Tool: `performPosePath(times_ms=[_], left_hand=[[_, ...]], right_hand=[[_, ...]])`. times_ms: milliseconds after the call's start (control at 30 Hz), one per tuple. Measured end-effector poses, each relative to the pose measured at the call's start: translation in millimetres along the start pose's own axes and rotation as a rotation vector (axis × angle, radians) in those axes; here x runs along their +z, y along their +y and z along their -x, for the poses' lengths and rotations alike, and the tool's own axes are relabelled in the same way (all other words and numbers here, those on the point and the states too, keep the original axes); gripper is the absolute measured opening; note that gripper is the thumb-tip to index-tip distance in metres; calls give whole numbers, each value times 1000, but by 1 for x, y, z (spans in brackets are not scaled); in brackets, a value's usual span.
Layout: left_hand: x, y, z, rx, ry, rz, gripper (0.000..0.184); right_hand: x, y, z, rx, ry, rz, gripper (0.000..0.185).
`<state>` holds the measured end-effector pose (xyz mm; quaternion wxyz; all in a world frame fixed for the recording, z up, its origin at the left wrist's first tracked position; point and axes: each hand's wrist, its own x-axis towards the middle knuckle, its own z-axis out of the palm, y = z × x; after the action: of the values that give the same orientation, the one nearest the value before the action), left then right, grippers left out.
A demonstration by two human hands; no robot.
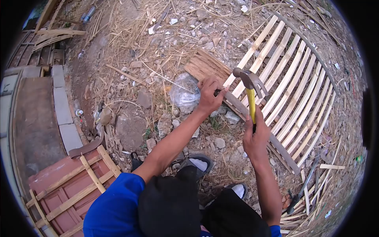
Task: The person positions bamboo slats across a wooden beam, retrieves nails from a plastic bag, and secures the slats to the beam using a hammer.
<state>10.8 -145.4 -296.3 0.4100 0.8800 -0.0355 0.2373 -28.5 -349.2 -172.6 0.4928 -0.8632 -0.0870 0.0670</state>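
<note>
My right hand is closed round the handle of a claw hammer, which has a yellow and black handle and a dark steel head. The hammer head is over the slatted wooden frame, near its upper-left corner. Pale bamboo slats run between the frame's two darker rails. My left hand grips the end of the near rail, with thumb and fingers bent round it. Whether a nail is between those fingers is too small to tell. A weathered wooden plank lies under that corner.
A crumpled clear plastic bag lies left of the plank. At lower right, a long tool with a dark handle rests among loose strips. A reddish panel with wooden slats is at lower left. Rubble and straw cover the ground.
</note>
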Motion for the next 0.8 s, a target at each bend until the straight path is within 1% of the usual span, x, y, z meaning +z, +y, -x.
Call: performPosePath(times_ms=[33,67,167,267,333,400,500,533,633,667,800], left_hand=[[0,2,-1,0,14,-19,21],[0,4,-1,0,27,-40,20],[0,10,1,-19,45,-89,21],[0,9,6,-79,26,-106,21],[3,9,5,-98,31,-96,20],[3,11,5,-98,57,-81,20],[5,8,6,-99,69,-60,24],[6,8,7,-97,73,-51,24],[3,7,3,-101,78,-34,24],[2,10,8,-126,65,-33,24],[6,7,8,-144,51,-49,24]], right_hand=[[3,4,1,-10,-10,9,33],[12,18,2,-143,20,25,33],[18,25,6,-20,-110,69,34],[4,2,-1,-52,-15,13,34],[-8,-19,-5,-15,17,-45,34],[-11,-22,-5,6,17,-62,34],[11,4,-2,-163,2,55,35],[13,8,-3,-5,-164,98,36],[12,1,-8,-18,-131,54,35],[8,-5,-8,-61,-71,38,35],[-3,-19,-7,-74,51,-51,35]])
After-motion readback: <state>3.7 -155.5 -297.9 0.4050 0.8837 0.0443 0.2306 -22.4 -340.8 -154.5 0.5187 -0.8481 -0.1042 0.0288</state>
